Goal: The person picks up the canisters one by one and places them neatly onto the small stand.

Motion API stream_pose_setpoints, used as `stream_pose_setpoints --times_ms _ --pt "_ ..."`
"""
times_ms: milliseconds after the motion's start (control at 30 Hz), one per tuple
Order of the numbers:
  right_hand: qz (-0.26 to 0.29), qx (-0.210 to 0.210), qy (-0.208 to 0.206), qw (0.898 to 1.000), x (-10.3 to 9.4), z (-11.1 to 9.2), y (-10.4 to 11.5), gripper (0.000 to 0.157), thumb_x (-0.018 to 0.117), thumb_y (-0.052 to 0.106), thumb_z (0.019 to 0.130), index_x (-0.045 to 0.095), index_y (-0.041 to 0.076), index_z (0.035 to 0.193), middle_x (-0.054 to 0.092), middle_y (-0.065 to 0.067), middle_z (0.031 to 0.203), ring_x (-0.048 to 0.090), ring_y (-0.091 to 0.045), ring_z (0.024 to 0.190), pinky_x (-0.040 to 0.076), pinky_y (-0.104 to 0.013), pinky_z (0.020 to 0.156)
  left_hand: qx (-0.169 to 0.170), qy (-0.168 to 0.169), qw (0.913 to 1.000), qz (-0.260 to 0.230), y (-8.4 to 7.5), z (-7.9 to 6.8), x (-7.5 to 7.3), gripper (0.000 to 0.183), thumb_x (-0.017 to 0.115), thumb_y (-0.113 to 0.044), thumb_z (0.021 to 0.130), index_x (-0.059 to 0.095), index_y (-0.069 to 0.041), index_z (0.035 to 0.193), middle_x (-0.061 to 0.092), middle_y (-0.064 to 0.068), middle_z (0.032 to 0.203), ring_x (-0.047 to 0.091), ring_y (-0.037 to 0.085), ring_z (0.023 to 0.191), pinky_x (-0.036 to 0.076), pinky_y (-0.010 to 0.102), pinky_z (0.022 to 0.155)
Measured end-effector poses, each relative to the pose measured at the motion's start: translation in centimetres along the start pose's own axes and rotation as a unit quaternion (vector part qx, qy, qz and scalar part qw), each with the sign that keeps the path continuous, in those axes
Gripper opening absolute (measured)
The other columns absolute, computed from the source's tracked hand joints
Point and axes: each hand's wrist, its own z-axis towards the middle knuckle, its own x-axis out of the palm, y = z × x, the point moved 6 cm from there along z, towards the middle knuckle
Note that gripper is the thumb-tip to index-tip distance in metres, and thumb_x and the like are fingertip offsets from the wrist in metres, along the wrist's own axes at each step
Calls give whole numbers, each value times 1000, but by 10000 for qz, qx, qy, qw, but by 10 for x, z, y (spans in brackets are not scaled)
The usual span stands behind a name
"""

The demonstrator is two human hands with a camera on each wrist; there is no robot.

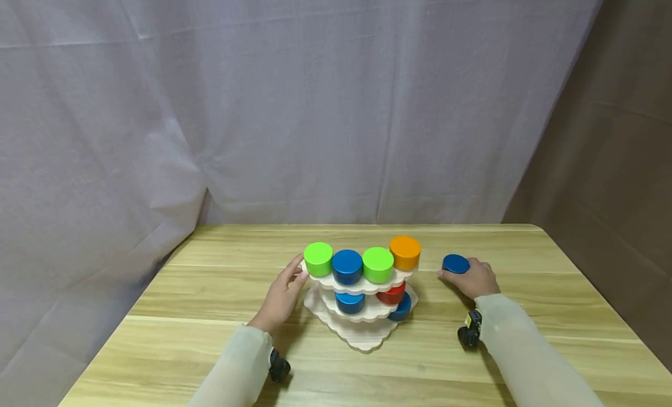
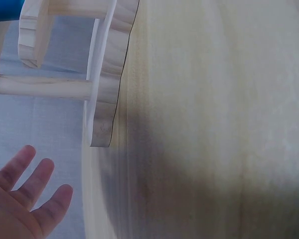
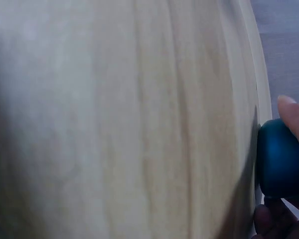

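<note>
A pale wooden stand with three scalloped tiers (image 1: 364,340) stands mid-table. Along its top tier sit a green block (image 1: 318,259), a blue block (image 1: 347,267), a second green block (image 1: 378,265) and an orange block (image 1: 405,253), all round. Lower tiers bear a light-blue block (image 1: 350,302), a red block (image 1: 391,294) and a dark-blue block (image 1: 401,308). My left hand (image 1: 283,295) is at the top tier's left edge, fingers extended; three spread fingers (image 2: 55,209) show in the left wrist view. Right of the stand, my right hand (image 1: 476,279) grips a blue round block (image 1: 455,263) close over the table.
The wood-grain table (image 1: 199,313) extends around the stand, with its rounded far edge behind. A grey curtain (image 1: 315,104) hangs beyond that edge, and a darker cloth (image 1: 604,191) hangs at the right. Wrist cameras (image 1: 469,330) sit at both cuffs.
</note>
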Motion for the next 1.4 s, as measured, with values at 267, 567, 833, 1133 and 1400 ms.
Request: stream_pose_setpoints --times_ms 267,567,833,1133,1400 --pt "355 -153 -176 9991 -2 -3 1 94 63 52 74 28 -17 128 34 -38 118 37 -48 104 36 -60 84 1 7 10000 25 -1 -1 1 48 43 -43 92 36 -28 137 55 9 114 51 29 106 40 49 89" --pt "569 -622 -356 9958 -10 -16 15 78 67 41 75 37 -16 119 38 -33 111 36 -42 101 38 -58 81 55 -6 10000 -49 -4 -3 2 48 44 -40 93 36 -25 138 55 11 114 52 30 105 40 50 88" --pt "693 -836 -342 9935 -15 -29 27 74 69 39 74 40 -13 118 39 -29 111 37 -39 101 38 -57 83 -18 16 10000 -24 -5 -2 1 49 43 -43 92 35 -27 138 54 11 115 51 30 106 39 50 89" --pt "718 -918 -214 9930 -17 -51 38 72 70 37 74 41 -12 117 39 -27 110 39 -38 100 39 -56 82 -69 -2 10000 18 -4 -2 0 49 43 -45 92 35 -29 137 55 9 114 51 28 106 38 50 90" --pt "784 -1059 -208 9911 -17 -75 46 71 73 34 72 42 -10 119 38 -26 111 43 -39 99 40 -55 80 -114 20 9999 49 -2 -1 1 50 42 -47 91 34 -30 138 54 9 115 51 27 106 38 50 90"
